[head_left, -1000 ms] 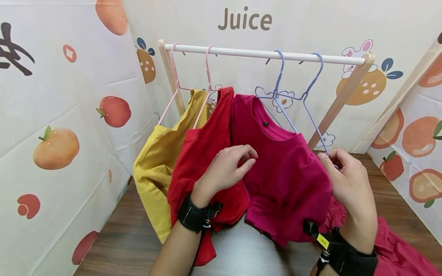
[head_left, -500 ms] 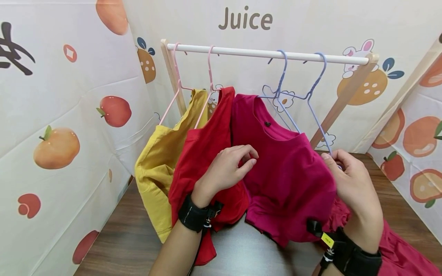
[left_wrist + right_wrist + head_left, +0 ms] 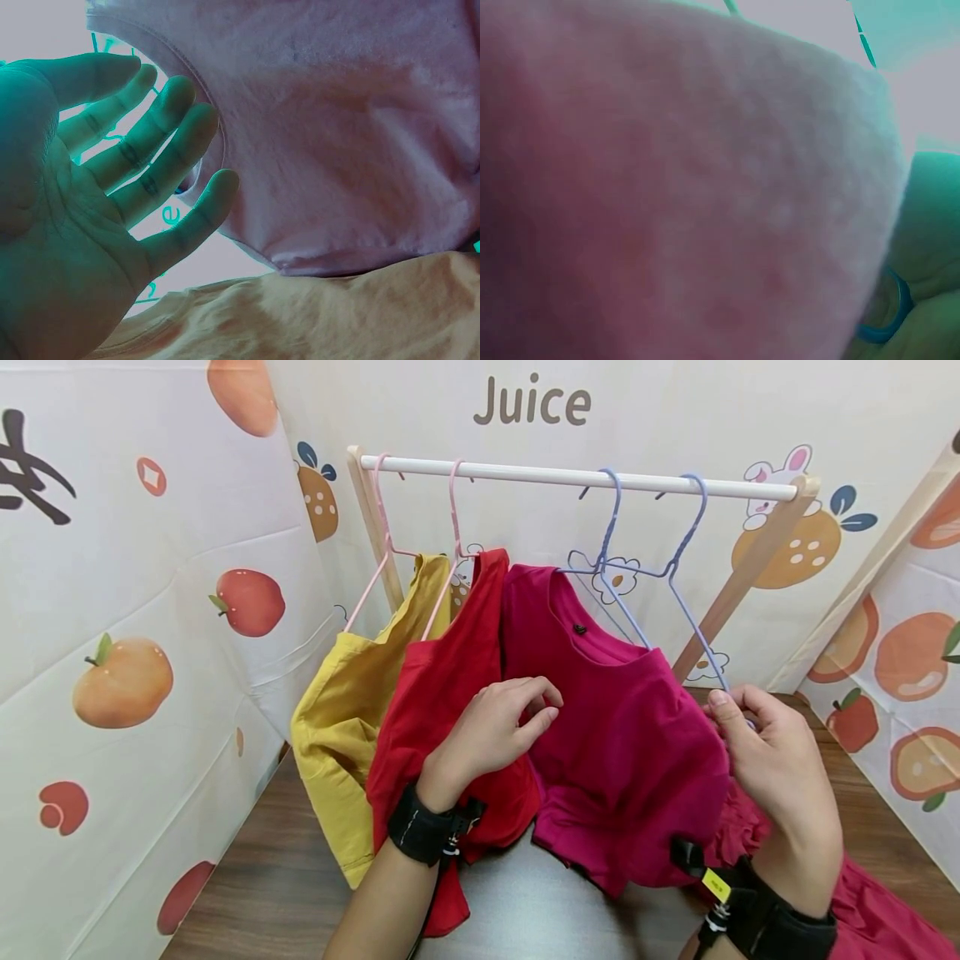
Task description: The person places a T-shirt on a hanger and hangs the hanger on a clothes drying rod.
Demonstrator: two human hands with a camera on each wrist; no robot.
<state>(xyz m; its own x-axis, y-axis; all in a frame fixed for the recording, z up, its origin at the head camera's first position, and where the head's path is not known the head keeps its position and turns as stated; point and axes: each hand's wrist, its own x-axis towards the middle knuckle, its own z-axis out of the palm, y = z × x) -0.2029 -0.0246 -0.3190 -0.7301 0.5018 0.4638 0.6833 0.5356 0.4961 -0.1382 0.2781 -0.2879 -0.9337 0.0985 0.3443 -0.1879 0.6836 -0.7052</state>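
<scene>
My right hand [image 3: 776, 756] grips the lower right end of the outer blue hanger [image 3: 692, 618], which hooks over the white rail. A curved blue hanger end [image 3: 891, 311] shows by the palm in the right wrist view. Just left of that hand hangs a magenta top [image 3: 622, 743], with another blue hanger [image 3: 626, 610] running into its neckline. My left hand [image 3: 498, 722] holds nothing; its fingers are loosely bent in front of the red top [image 3: 427, 718] and beside the magenta one. In the left wrist view its fingers are spread apart from the cloth.
A white rail [image 3: 525, 470] on wooden posts carries the hangers. At the left, a yellow garment [image 3: 330, 727] hangs on a pink hanger [image 3: 369, 585]. Crumpled magenta cloth [image 3: 870, 893] lies on the wooden table [image 3: 247, 860] at right. Printed fabric walls [image 3: 135, 585] stand around.
My right hand has shifted slightly right, drawing the outer blue hanger's end away from the magenta top. More of the hanger's arm shows. My left hand stays nearly still.
</scene>
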